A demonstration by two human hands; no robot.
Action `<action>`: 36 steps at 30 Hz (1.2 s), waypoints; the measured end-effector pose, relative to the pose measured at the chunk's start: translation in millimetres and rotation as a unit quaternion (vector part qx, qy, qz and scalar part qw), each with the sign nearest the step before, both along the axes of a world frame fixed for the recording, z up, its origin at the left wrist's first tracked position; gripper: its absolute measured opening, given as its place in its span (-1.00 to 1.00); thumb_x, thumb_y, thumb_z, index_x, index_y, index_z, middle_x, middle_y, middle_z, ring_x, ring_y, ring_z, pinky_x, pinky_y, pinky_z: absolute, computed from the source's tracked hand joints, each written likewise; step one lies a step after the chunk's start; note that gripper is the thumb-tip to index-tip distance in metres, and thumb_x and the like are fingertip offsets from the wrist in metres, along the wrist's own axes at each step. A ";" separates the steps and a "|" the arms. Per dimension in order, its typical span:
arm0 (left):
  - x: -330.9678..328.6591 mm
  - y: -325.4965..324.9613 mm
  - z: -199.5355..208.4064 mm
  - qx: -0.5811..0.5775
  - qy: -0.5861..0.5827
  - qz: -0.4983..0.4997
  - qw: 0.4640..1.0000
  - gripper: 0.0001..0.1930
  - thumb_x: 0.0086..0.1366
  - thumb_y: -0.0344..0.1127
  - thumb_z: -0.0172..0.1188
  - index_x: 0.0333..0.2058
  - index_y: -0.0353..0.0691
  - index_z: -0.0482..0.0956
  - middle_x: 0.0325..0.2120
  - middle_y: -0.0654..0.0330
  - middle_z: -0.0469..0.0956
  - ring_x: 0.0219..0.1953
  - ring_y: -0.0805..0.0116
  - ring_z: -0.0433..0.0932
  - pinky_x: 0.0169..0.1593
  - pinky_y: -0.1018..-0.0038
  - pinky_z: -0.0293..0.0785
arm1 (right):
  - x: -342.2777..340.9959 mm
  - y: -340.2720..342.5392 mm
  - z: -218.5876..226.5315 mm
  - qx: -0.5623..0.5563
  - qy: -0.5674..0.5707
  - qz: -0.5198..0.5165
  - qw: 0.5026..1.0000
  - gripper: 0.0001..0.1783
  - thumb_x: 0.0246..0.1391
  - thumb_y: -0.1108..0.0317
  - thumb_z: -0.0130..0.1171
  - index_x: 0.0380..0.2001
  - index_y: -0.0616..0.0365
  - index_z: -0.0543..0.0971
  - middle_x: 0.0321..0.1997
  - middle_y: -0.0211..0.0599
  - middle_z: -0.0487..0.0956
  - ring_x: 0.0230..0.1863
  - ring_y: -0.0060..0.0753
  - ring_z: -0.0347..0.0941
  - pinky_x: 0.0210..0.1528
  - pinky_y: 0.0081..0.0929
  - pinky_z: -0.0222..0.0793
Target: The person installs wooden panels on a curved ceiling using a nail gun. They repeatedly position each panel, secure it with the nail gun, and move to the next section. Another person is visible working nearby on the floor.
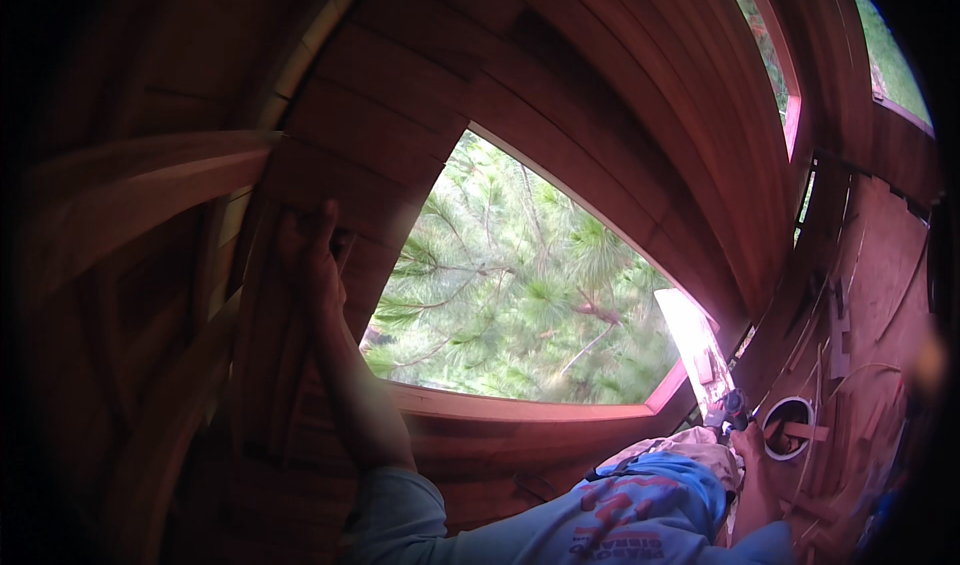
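I record lettering at one location: the front of the blue shirt (500,537) I wear. Seen from my head view, the lettering is inverted. It comprises two stacked lines of block capitals (617,550), dark on the blue cloth and legible. Just beyond them, toward the hem, I note a thin reddish bar (635,538) and, beside it, a row of much smaller characters (589,537), too fine to make out with certainty. Farther toward the hem stands a reddish printed motif (625,502), its form unclear across the folds.
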State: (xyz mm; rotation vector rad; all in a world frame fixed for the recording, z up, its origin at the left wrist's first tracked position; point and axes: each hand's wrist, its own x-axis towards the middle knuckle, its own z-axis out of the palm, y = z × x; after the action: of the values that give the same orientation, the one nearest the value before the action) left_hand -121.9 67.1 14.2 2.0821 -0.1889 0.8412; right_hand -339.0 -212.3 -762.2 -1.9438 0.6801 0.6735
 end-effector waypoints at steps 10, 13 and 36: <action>4.7 -7.1 -0.8 0.008 -0.053 -0.028 0.998 -0.64 0.16 -0.30 0.39 -0.09 -0.17 0.50 -0.38 0.36 0.49 -0.41 0.61 0.41 -0.37 0.58 0.36 | -4.0 6.1 -18.1 -0.066 -0.067 0.012 0.996 -0.43 -0.21 0.20 0.11 -0.10 0.35 0.49 -0.06 0.21 0.52 0.01 0.16 0.44 0.09 -0.11 0.33; 5.6 -4.5 2.5 0.032 -0.037 -0.041 0.998 -0.65 0.17 -0.31 0.38 -0.10 -0.19 0.51 -0.37 0.36 0.50 -0.39 0.61 0.41 -0.37 0.58 0.35 | -4.9 8.6 -18.2 -0.097 -0.088 0.012 0.991 -0.46 -0.21 0.22 0.11 -0.13 0.36 0.50 -0.14 0.26 0.57 -0.08 0.17 0.53 -0.02 -0.13 0.46; -2.5 2.7 -2.6 0.009 -0.016 -0.002 1.000 -0.50 0.12 -0.27 0.40 0.03 -0.17 0.47 -0.19 0.28 0.52 -0.22 0.50 0.47 -0.21 0.47 0.45 | -4.1 4.5 -10.4 -0.005 -0.009 -0.011 1.000 -0.43 -0.29 0.18 0.15 -0.15 0.31 0.50 0.02 0.14 0.44 0.13 0.17 0.29 0.26 -0.04 0.13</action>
State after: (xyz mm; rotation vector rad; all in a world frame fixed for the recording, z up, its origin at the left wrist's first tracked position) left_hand -124.4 69.9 11.5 2.0857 -0.2183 0.8737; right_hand -343.1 -207.8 -772.6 -1.9463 0.6931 0.6387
